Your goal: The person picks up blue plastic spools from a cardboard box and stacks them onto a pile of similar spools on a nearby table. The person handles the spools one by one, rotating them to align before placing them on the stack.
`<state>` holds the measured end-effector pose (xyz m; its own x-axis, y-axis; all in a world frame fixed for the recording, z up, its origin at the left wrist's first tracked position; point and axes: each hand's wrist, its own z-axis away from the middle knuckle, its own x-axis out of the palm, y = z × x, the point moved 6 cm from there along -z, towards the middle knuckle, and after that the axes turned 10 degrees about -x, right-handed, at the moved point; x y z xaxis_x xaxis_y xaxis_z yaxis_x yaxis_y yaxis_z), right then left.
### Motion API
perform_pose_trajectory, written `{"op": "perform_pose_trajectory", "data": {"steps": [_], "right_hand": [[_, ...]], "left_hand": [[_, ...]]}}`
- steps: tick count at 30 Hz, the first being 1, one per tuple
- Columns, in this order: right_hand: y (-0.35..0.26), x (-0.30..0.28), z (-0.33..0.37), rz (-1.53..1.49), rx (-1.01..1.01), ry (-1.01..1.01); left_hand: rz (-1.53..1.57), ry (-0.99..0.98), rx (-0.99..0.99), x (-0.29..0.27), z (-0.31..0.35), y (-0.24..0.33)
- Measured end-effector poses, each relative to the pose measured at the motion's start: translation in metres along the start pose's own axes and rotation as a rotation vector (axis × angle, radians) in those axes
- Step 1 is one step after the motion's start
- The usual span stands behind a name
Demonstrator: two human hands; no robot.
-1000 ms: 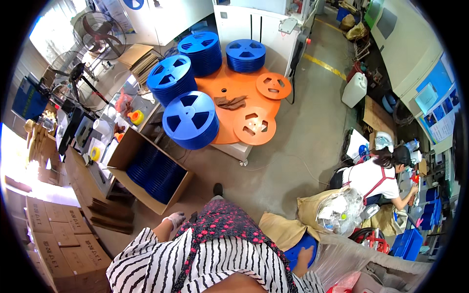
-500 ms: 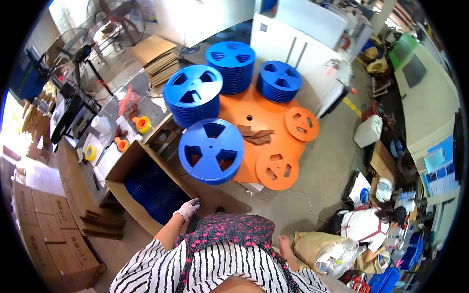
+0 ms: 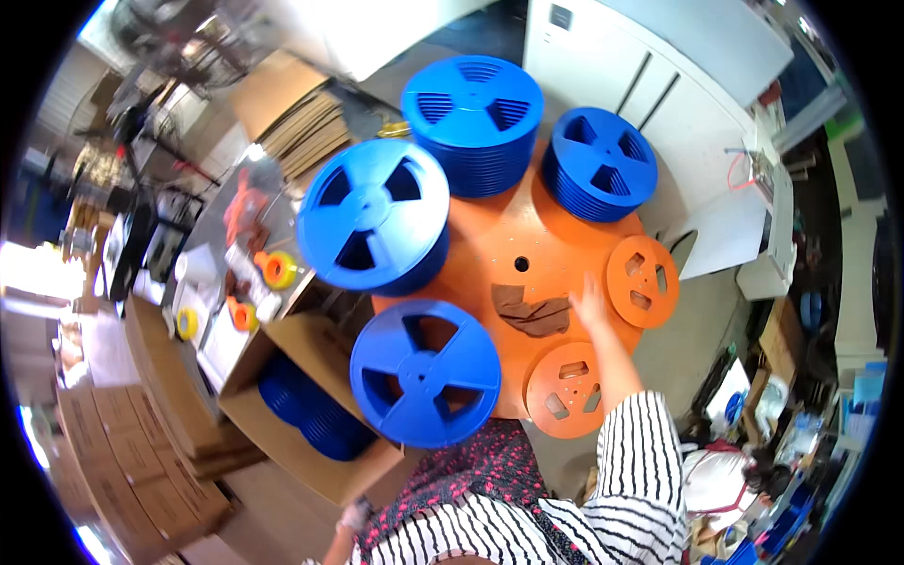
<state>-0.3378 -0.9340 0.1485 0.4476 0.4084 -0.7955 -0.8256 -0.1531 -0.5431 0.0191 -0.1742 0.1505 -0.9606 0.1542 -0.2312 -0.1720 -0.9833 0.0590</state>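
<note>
My bare right hand (image 3: 589, 307) reaches over the large orange table (image 3: 485, 240), fingers stretched out, a little blurred, holding nothing I can see. Just left of it lies a crumpled brown cloth (image 3: 535, 314); whether they touch is unclear. Low at my left side hangs my gloved left hand (image 3: 356, 516), its fingers smeared by motion, near the open cardboard box (image 3: 369, 463). Blue reels (image 3: 320, 424) are packed inside that box. A blue reel flange (image 3: 420, 369) with wide cut-outs sits at the table's near left edge.
Blue flanges stand in a left stack (image 3: 367, 209), a back stack (image 3: 474, 122) and a right stack (image 3: 603, 162). Two orange discs, one right (image 3: 642, 282) and one nearer (image 3: 565, 390), edge the table. A grey bench (image 3: 268, 179) with tape dispensers is left; closed cartons (image 3: 141, 452) stand below.
My right hand has come up from my side and out over the orange table. My left hand has drawn back from the box edge toward my body. The view has shifted nearer the table.
</note>
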Motion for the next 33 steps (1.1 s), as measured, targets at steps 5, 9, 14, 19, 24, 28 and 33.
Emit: {"op": "perform_pose_trajectory", "data": {"steps": [5, 9, 14, 19, 24, 28, 33], "right_hand": [[-0.025, -0.105, -0.146, 0.425, -0.081, 0.339], [-0.022, -0.11, -0.177, 0.543, -0.005, 0.134], [-0.097, -0.141, -0.077, 0.207, -0.368, 0.524], [-0.073, -0.208, 0.08, -1.15, 0.048, 0.822], [-0.1, -0.192, 0.176, -1.612, 0.229, 0.766], [-0.122, -0.171, 0.213, -1.659, 0.188, 0.744], [-0.141, -0.158, 0.23, -1.696, 0.173, 0.715]], "left_hand": [[0.361, -0.041, -0.265, 0.023, 0.019, 0.018], [0.603, -0.049, -0.317, 0.014, 0.058, 0.09], [0.581, -0.012, -0.22, -0.01, 0.031, 0.086], [0.116, 0.046, -0.018, -0.035, -0.018, 0.096], [0.503, -0.061, 0.124, -0.054, -0.037, 0.166], [0.679, -0.043, 0.142, -0.073, -0.037, 0.181], [0.792, -0.023, 0.048, -0.083, -0.037, 0.154]]}}
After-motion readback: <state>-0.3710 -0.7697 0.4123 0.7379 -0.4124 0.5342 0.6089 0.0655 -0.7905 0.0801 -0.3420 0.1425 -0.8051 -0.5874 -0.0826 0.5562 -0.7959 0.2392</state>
